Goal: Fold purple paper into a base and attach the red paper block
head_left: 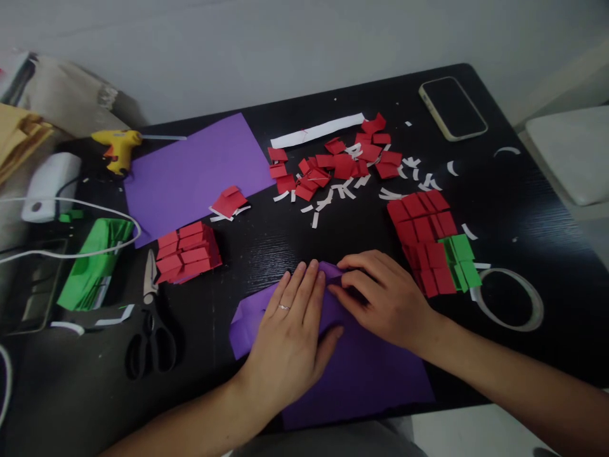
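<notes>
My left hand [292, 339] lay flat on the purple paper [371, 374], fingers stretched out side by side and gripping nothing. My right hand [385, 295] pinched the paper's folded upper margin between thumb and fingertips. That paper lay at the near edge of the tabletop [266, 238], its left end creased up. To its right I had a red-and-green block [421, 235] of folded pieces, with a white ring [536, 308] just beside it. On the left, scissors [151, 327] stood open-bladed near a red block [188, 254]. A purple sheet [200, 168] reached the far edge, and the yellow glue gun [120, 149] lay at its left corner. Loose red pieces [343, 166] were scattered toward the far edge, and a phone [454, 108] rested by the far right corner.
</notes>
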`<action>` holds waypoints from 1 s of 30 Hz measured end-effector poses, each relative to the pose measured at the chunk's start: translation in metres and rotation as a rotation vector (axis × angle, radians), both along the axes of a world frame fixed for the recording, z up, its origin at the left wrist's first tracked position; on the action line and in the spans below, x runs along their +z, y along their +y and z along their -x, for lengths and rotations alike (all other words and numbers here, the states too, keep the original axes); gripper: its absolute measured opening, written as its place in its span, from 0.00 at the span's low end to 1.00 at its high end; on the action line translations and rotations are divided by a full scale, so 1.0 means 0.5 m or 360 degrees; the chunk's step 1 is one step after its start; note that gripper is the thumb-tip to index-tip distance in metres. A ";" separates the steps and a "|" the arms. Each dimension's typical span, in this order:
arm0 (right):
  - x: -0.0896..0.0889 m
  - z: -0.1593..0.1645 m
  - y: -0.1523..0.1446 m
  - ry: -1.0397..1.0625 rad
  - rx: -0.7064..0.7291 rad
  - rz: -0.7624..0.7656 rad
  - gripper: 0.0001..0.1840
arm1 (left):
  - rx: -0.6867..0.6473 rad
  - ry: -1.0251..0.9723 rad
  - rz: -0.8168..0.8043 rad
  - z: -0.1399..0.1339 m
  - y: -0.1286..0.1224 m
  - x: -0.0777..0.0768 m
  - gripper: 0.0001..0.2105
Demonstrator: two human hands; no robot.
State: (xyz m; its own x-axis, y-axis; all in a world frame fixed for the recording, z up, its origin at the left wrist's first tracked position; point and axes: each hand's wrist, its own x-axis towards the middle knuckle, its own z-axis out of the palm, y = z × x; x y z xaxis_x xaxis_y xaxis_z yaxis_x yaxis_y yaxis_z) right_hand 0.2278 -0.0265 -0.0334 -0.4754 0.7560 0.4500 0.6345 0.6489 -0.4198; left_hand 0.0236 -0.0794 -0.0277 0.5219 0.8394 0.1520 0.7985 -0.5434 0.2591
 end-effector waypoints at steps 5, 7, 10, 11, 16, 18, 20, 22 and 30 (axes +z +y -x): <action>-0.002 0.001 -0.004 -0.0166 0.0042 -0.0076 0.15 | 0.0007 0.0006 -0.0015 -0.002 0.001 0.000 0.32; -0.002 0.001 -0.007 -0.0258 0.0042 -0.0107 0.16 | 0.0001 0.0008 -0.0014 -0.001 0.001 0.001 0.32; 0.001 0.002 -0.010 -0.0333 0.0036 -0.0108 0.16 | -0.0017 0.0016 -0.0022 0.000 0.001 0.001 0.31; 0.002 0.003 -0.011 -0.0346 0.0032 -0.0110 0.16 | -0.0019 0.0017 -0.0028 0.000 0.000 0.001 0.31; 0.003 0.004 -0.010 -0.0367 0.0032 -0.0132 0.17 | -0.0015 0.0009 -0.0058 -0.001 0.001 0.000 0.30; 0.000 0.003 -0.009 -0.0328 0.0037 -0.0138 0.16 | -0.0005 -0.0002 -0.0058 -0.002 0.002 0.001 0.30; -0.002 0.002 -0.008 -0.0241 0.0018 -0.0138 0.15 | 0.0011 -0.0020 -0.0053 -0.002 0.003 0.001 0.30; -0.004 0.001 -0.008 -0.0143 -0.0015 -0.0110 0.09 | 0.0018 -0.0034 -0.0046 -0.002 0.002 0.001 0.30; 0.001 -0.002 -0.017 -0.0277 -0.0014 -0.0144 0.10 | 0.0080 -0.0025 -0.0095 -0.003 0.003 0.014 0.30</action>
State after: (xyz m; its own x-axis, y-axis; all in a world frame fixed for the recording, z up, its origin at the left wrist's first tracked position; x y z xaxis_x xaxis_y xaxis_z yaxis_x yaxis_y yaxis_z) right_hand 0.2287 -0.0350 -0.0331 -0.5456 0.7207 0.4277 0.6984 0.6731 -0.2434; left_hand 0.0252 -0.0780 -0.0206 0.4767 0.8535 0.2106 0.8211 -0.5178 0.2401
